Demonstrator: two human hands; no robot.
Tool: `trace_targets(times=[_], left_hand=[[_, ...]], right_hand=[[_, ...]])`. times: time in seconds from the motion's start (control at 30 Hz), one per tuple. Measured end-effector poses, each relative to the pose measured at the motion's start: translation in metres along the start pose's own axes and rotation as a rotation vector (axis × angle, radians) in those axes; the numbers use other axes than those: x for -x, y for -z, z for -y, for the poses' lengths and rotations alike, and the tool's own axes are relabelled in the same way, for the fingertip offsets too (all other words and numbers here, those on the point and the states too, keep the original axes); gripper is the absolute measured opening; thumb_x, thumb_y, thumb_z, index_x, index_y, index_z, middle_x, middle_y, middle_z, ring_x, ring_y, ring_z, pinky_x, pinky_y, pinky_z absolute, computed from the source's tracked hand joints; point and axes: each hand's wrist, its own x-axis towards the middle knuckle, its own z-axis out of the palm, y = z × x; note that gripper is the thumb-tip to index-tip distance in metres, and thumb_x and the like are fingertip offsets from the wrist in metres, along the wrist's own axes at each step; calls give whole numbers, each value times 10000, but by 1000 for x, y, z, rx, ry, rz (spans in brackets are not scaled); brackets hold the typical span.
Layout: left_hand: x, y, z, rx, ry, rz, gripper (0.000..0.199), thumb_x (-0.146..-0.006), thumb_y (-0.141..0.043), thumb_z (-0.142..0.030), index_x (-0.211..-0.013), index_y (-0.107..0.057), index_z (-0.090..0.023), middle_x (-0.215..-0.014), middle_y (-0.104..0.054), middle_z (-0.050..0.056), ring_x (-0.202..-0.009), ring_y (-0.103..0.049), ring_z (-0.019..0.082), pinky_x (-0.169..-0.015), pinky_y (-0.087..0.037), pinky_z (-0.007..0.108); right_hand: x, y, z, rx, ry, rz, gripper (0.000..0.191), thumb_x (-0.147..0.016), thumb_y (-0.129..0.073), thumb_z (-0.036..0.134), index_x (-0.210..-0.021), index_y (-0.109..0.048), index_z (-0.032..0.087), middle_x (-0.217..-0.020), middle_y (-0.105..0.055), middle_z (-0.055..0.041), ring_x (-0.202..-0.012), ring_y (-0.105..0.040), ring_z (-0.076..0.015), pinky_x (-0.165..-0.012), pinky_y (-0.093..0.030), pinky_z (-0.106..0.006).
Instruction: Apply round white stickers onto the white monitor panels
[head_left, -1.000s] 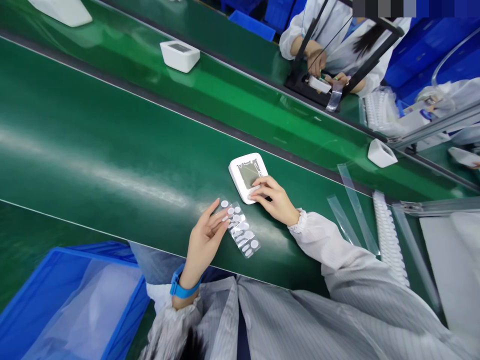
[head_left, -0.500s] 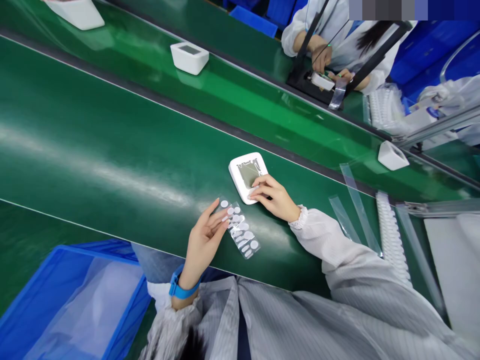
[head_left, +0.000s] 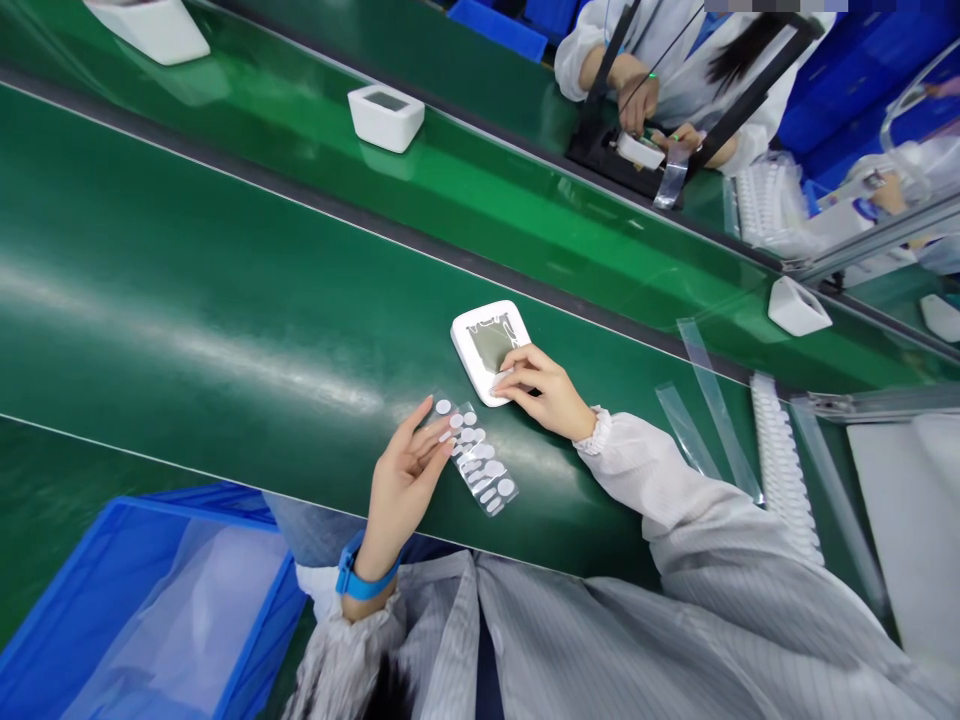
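Observation:
My left hand (head_left: 409,470), with a blue band at the wrist, pinches the upper end of a clear sticker sheet (head_left: 487,468). White round and oval stickers cover the sheet, which lies low over the green bench. Up and to the right is a white monitor (head_left: 463,340) with a grey-green screen, face up on the bench. My right hand (head_left: 546,393) rests on the lower right part of its face, fingertips and thumb drawn together. Whatever is between those fingertips is too small or hidden to make out.
Behind the bench runs a green conveyor belt carrying white device housings (head_left: 386,120). Clear plastic strips (head_left: 716,410) and a stack of white parts (head_left: 784,465) lie to the right. A blue bin (head_left: 97,560) stands at lower left. Across the belt, a co-worker's hands (head_left: 637,100) handle a device.
The housings on the belt have shifted slightly to the right, and another shows at the right edge. Both my hands keep nearly the same pose.

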Motion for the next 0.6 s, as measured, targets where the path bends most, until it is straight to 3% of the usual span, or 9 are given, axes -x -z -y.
trace_targets(times=[0.1, 0.27, 0.4, 0.6], left_hand=[[0, 0, 1, 11, -5, -2, 650, -859, -686, -359, -1420, -425, -159, -1226, -656, 138, -1204, -593, 261, -1017, -527, 385], [1, 1, 1, 22, -13, -8, 653, -855, -692, -349, -1421, -425, -160, -1216, -661, 140, -1207, -590, 265, -1012, -530, 382], [0, 1, 2, 10, -26, -4, 639, -860, -683, -350, -1419, -425, -180, -1218, -660, 137, -1212, -587, 267, -1004, -536, 384], [-1, 1, 3, 15, -45, 18, 624, -869, -671, -341, -1419, -417, -195, -1217, -659, 132, -1170, -618, 258, -1011, -531, 390]], right_hand=[[-1, 4, -1, -69, -21, -1, 141, -908, -643, 288, -828, -707, 190, -1065, -562, -79, -820, -561, -163, -749, -497, -346], [-2, 9, -5, -74, -98, -117, 116, -899, -650, 295, -859, -689, 192, -1066, -570, -75, -851, -566, -169, -713, -489, -321], [-1, 7, -6, -24, -56, -53, 127, -837, -730, 306, -838, -680, 189, -1055, -553, -73, -931, -563, -191, -830, -492, -359], [-6, 7, -4, -11, -59, 1, 138, -820, -750, 293, -829, -667, 183, -1061, -527, -67, -889, -558, -177, -867, -482, -370]])
